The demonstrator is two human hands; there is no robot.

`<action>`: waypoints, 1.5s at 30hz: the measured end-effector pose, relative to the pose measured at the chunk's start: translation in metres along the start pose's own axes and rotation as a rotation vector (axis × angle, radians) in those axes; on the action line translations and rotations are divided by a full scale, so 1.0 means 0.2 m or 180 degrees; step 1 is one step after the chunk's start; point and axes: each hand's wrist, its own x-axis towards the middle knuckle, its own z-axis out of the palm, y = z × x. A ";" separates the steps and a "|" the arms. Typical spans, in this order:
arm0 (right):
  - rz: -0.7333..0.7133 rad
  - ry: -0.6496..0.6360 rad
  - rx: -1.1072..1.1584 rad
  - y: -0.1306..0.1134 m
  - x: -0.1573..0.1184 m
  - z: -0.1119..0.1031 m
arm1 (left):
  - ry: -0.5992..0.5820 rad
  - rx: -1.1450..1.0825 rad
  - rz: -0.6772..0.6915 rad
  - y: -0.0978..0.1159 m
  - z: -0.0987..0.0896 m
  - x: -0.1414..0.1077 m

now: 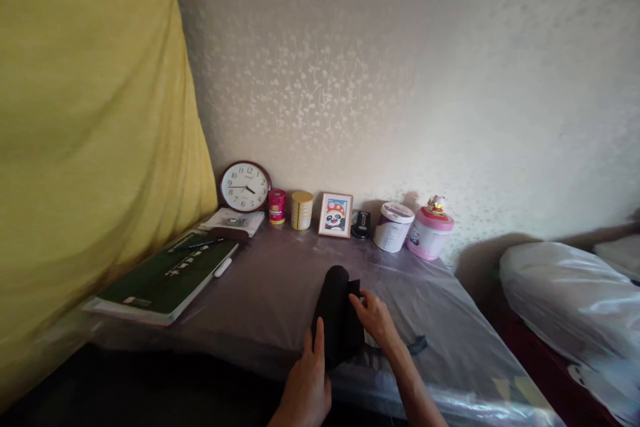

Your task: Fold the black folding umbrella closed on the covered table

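Observation:
A black rolled or folded item (331, 313), looking like cloth or a soft case, lies near the front edge of the table. My left hand (307, 377) rests against its lower left side, fingers apart and pointing forward. On the right side, my right hand (373, 317) pinches a raised black flap (355, 288) of the same item between thumb and fingers. A small dark strip (417, 345) lies just right of my right wrist.
The plastic-covered table (270, 287) holds a green book (165, 273) with a pen at left. Along the wall stand a clock (245, 187), tins (302, 211), a framed panda picture (335, 215), and tubs (394, 228). A yellow curtain (100, 113) hangs at left.

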 end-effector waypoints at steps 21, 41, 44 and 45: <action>0.0051 -0.0294 -0.0912 -0.19 0.02 -0.01 | 0.0007 0.0043 -0.0061 -0.07 -0.08 0.04; -0.0234 -0.0395 -0.0965 -0.33 0.12 -0.03 | 0.0175 -0.1024 0.0145 -0.19 -0.07 0.10; -0.0224 -0.0438 -0.0687 -0.39 0.16 0.00 | 0.0132 -0.0875 0.0122 -0.17 -0.09 0.08; -0.0218 -0.0443 -0.0622 -0.41 0.17 0.02 | 0.0124 -0.0832 0.0108 -0.16 -0.09 0.07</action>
